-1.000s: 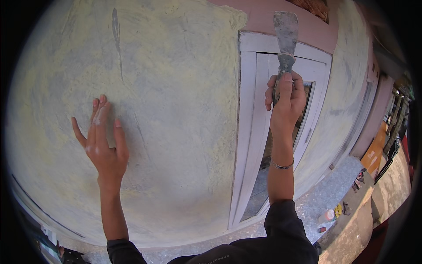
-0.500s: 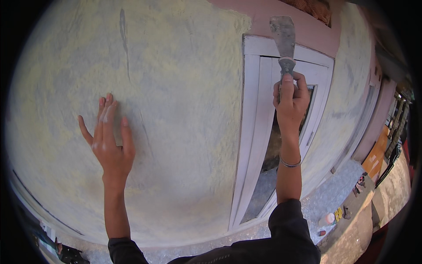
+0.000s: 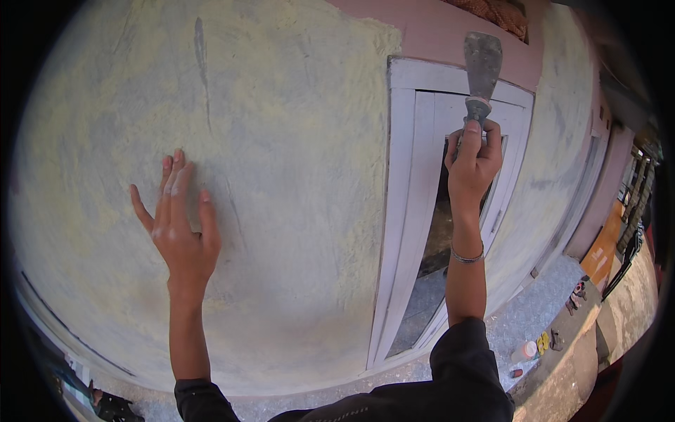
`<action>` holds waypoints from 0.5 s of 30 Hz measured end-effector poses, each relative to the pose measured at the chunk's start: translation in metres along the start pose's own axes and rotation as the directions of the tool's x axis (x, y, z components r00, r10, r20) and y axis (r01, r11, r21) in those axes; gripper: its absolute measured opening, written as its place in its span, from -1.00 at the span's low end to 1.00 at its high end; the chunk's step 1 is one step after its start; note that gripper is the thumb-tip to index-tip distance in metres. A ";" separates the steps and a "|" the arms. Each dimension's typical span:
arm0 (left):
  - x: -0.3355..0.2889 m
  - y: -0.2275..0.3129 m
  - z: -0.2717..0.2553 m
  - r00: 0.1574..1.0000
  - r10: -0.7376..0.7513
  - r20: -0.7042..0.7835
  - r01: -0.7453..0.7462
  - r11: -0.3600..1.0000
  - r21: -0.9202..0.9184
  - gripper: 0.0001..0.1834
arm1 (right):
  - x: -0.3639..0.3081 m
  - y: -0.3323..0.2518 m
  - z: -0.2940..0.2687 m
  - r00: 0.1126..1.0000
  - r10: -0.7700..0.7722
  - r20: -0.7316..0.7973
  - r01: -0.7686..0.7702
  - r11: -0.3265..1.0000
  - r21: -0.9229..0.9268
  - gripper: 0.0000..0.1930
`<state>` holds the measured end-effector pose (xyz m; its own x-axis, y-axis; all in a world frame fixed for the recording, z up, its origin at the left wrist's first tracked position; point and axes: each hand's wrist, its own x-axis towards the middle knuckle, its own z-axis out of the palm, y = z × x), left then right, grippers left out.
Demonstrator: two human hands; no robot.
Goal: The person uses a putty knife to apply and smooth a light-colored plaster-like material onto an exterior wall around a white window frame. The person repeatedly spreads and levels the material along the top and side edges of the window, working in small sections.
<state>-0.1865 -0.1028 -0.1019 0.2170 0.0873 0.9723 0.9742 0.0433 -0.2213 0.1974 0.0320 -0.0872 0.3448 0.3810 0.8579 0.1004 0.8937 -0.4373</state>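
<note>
My right hand (image 3: 474, 169) is closed round the handle of a putty knife (image 3: 482, 67), its wide grey metal blade pointing up. The knife is raised in front of the white door frame (image 3: 408, 162), and the blade's top reaches over the pink band above it. To the left, my left hand (image 3: 181, 232) is held up against the patchy yellow and grey wall (image 3: 302, 183) with its fingers apart. Its fingertips look to be on or very near the surface; I cannot tell which. A long grey streak (image 3: 202, 70) runs down the wall above that hand.
A door with a glass pane (image 3: 432, 260) stands in the white frame. On the tiled floor (image 3: 524, 313) at the lower right are a pale tub (image 3: 524, 350), yellow slippers (image 3: 542, 342) and other footwear. An orange board (image 3: 601, 253) leans farther right.
My right hand has shifted to the right with the putty knife, which now stands more upright and tips slightly the other way. My left hand has moved a little right.
</note>
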 end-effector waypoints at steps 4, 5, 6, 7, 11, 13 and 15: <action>0.000 0.001 0.001 1.000 -0.025 0.003 0.025 1.000 0.001 -0.61 | -0.001 -0.001 0.001 0.996 0.020 0.085 -0.014 0.997 -0.081 -0.78; 0.000 0.001 0.001 1.000 -0.008 -0.008 0.008 1.000 0.004 -0.61 | -0.002 -0.002 0.001 1.000 0.027 0.000 -0.027 0.999 0.029 -0.77; 0.000 0.001 0.001 1.000 -0.003 -0.005 0.003 1.000 0.011 -0.61 | -0.003 -0.002 0.002 0.995 0.055 -0.080 -0.044 0.989 0.138 -0.77; 0.000 0.001 0.001 1.000 0.009 0.002 -0.009 1.000 0.030 -0.61 | -0.003 -0.003 0.002 0.999 -0.004 0.035 0.007 0.996 -0.086 -0.77; -0.001 0.000 0.002 1.000 0.005 -0.002 -0.005 1.000 0.027 -0.62 | -0.007 -0.003 0.002 0.996 0.093 0.006 -0.093 0.991 0.093 -0.77; -0.001 0.000 0.002 1.000 0.006 0.009 -0.007 0.999 0.044 -0.62 | -0.007 -0.001 0.001 0.991 0.068 0.117 -0.060 0.996 -0.073 -0.78; -0.002 0.000 0.003 1.000 0.004 0.010 -0.005 0.999 0.039 -0.62 | -0.006 0.000 0.000 0.984 0.028 0.178 0.008 0.980 -0.197 -0.78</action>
<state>-0.1870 -0.1003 -0.1035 0.2207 0.0975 0.9705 0.9700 0.0821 -0.2289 0.1952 0.0296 -0.0928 0.1759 0.4419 0.8796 0.2847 0.8325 -0.4752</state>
